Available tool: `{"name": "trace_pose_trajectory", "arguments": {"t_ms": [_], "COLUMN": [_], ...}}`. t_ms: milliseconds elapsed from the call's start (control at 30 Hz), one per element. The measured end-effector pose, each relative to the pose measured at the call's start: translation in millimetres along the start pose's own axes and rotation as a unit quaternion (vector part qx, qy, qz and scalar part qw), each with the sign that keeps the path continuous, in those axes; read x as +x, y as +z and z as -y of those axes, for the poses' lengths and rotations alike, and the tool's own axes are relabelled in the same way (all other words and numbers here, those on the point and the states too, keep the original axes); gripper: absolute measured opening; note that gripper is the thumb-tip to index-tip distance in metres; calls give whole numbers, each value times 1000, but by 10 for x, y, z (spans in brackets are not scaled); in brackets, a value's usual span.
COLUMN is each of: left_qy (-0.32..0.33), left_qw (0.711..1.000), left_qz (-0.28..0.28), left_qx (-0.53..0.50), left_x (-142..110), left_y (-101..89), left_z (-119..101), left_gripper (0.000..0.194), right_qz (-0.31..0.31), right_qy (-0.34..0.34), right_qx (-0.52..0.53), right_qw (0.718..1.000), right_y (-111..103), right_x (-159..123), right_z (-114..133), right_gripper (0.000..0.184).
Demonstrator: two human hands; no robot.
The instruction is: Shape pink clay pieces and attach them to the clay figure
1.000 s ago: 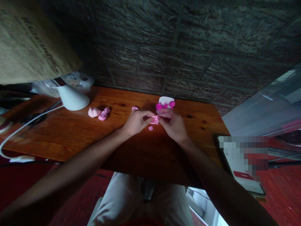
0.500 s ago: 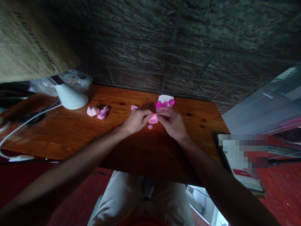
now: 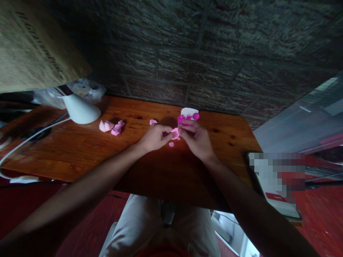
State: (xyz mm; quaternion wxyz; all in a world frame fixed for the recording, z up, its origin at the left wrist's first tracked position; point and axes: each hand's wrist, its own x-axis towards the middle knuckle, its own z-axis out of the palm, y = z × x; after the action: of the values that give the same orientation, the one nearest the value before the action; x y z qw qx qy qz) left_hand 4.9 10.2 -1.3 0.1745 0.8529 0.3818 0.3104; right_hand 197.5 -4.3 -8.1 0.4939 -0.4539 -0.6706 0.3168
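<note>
Between my fingertips is a piece of pink modelling clay point(image 3: 175, 134), pinched from both sides near the middle of the wooden table. My left hand point(image 3: 157, 137) closes thumb and fingers on its left edge. On the right edge, my right hand point(image 3: 197, 139) pinches it with thumb and forefinger. A small flat pink disc point(image 3: 171, 144) lies just below the clay. Behind my right hand, bright pink plastic pieces point(image 3: 196, 116) rest against a white sheet point(image 3: 189, 111). A small pink lump point(image 3: 153, 121) sits beyond my left hand.
Two bigger clay lumps, one pale point(image 3: 106, 125) and one pink point(image 3: 117, 128), lie left on the table point(image 3: 88, 153). A lamp with a white base point(image 3: 81, 110) stands behind them, its cord crossing the left edge. A tablet-like object point(image 3: 268, 185) is at the right edge. A stone wall point(image 3: 174, 60) borders the back.
The clay between my fingers has changed outline: it looked wider and more cupped before, and now appears smaller and more folded. Both hands stay in nearly the same place.
</note>
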Motion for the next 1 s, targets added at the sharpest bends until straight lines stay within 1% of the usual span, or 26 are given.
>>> {"name": "trace_pose_trajectory", "arguments": {"t_ms": [167, 267, 333, 400, 467, 533, 567, 633, 700, 800, 867, 900, 933, 1000], "left_qy": [9, -4, -14, -19, -29, -48, -59, -75, -88, -117, -138, -148, -158, -179], "left_qw": [999, 999, 998, 998, 998, 994, 991, 978, 959, 928, 908, 898, 889, 872], "left_qz": [-34, -48, -54, -53, -49, -56, -59, -60, -46, 2, 38, 46, 45, 23], "left_qx": [32, 24, 9, -9, -35, -77, -108, -186, -266, -354, -394, -411, -427, -455], "left_x": [-5, -4, -3, 0, 8, 22, 31, 47, 58, 62, 58, 57, 55, 55], "left_y": [24, 36, 33, 26, 25, 38, 48, 70, 85, 81, 68, 62, 59, 61], "left_z": [-16, -28, -42, -56, -57, -37, -20, 15, 34, 18, -3, -10, -14, -7], "left_gripper": [34, 33, 32, 33, 39, 48, 49, 41, 37, 42, 42, 42, 41, 41], "right_qz": [0, 21, 34, 36, 32, 23, 18, 11, 7, 4, -5, -10, -17, -25], "right_qy": [33, 60, 64, 54, 41, 32, 29, 21, 14, 11, 5, 0, -5, -13], "right_qx": [50, 81, 85, 64, 24, -15, -28, -40, -33, -15, -13, -12, -9, 8], "right_qw": [998, 995, 994, 996, 998, 999, 999, 999, 999, 1000, 1000, 1000, 1000, 1000], "right_y": [37, 68, 69, 50, 17, -16, -30, -47, -53, -59, -65, -67, -69, -69], "right_x": [-4, -18, -23, -21, -12, -2, 3, 13, 22, 36, 43, 45, 46, 45], "right_z": [-35, -75, -90, -88, -72, -53, -45, -37, -40, -42, -31, -21, -10, 9], "right_gripper": [27, 31, 31, 25, 20, 21, 22, 23, 23, 19, 14, 12, 12, 15]}}
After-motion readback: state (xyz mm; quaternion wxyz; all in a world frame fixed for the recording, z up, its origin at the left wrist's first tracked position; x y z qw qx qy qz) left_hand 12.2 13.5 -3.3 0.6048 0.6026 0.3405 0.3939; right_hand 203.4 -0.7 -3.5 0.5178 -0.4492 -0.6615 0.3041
